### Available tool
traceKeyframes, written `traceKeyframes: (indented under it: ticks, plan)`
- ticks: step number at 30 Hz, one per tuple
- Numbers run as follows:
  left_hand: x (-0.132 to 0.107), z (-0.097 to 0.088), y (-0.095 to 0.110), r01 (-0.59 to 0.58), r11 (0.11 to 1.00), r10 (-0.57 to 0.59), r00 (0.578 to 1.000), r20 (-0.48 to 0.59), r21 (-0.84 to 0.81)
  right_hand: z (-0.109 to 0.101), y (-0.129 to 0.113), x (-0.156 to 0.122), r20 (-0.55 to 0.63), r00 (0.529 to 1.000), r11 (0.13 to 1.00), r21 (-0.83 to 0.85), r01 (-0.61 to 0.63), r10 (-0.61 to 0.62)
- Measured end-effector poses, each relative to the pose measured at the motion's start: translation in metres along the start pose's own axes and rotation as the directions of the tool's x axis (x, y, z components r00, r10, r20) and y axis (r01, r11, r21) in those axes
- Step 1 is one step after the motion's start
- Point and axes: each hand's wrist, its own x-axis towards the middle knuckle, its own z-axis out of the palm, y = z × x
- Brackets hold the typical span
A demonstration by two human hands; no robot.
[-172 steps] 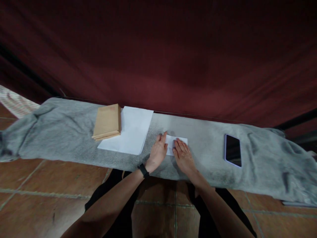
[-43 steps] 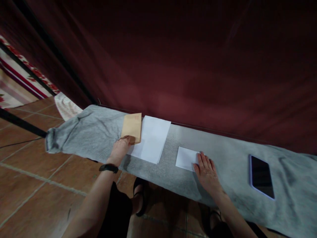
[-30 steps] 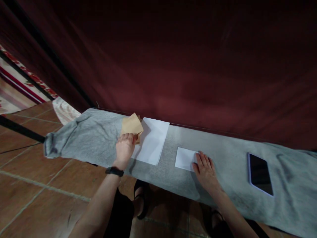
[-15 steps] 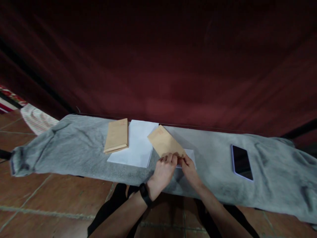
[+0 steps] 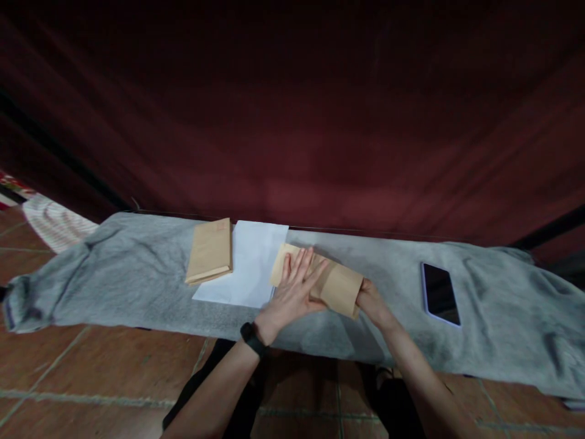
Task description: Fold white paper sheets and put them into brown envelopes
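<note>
A tan paper envelope (image 5: 340, 285) lies slantwise on the grey cloth in front of me, its left end over the edge of the white paper sheets (image 5: 256, 262). Across its left half my left hand (image 5: 297, 286) rests flat, with the fingers spread. At the envelope's right end my right hand (image 5: 371, 300) reaches into the mouth, which gapes a little. Its fingertips are hidden by the paper, so what they hold cannot be seen. Further left, a stack of tan envelopes (image 5: 209, 250) lies partly on the white sheets.
A phone (image 5: 440, 294) with a dark screen and a pale purple edge lies to the right on the grey cloth (image 5: 137, 274). Behind the long, narrow surface hangs a dark red curtain (image 5: 292, 152). Tiled floor (image 5: 114, 366) shows below the front edge.
The envelope has turned flatter and shifted right, its printed mark out of sight. My left hand has opened onto it, and my right hand has moved right to its mouth. The small white paper beneath is now hidden.
</note>
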Motion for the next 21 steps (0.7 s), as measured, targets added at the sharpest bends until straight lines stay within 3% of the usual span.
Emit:
traceKeyframes:
  ticks: [4, 12, 14, 17, 21]
  plan:
    - [-0.003, 0.006, -0.016, -0.048, 0.999, 0.045, 0.993, 0.108, 0.02, -0.007, -0.009, -0.007, 0.143, 0.986, 0.993, 0.064, -0.1, 0.09]
    - [-0.003, 0.004, -0.01, -0.079, 0.997, 0.079, 0.983, 0.166, -0.007, -0.019, -0.002, -0.008, 0.156, 0.981, 0.991, 0.051, -0.127, 0.118]
    - [-0.003, 0.004, -0.007, -0.074, 0.997, 0.074, 0.986, 0.152, -0.006, -0.021, 0.002, -0.005, 0.083, 0.995, 0.998, -0.006, -0.063, 0.063]
    - [-0.003, 0.007, -0.005, -0.05, 0.999, 0.049, 0.989, 0.143, 0.0, -0.023, 0.006, -0.001, -0.123, 0.988, 0.972, -0.226, 0.059, -0.088]
    - [-0.003, 0.014, -0.007, -0.013, 1.0, 0.012, 0.987, 0.162, 0.001, -0.027, 0.005, -0.003, -0.369, 0.859, 0.815, -0.573, 0.091, -0.354]
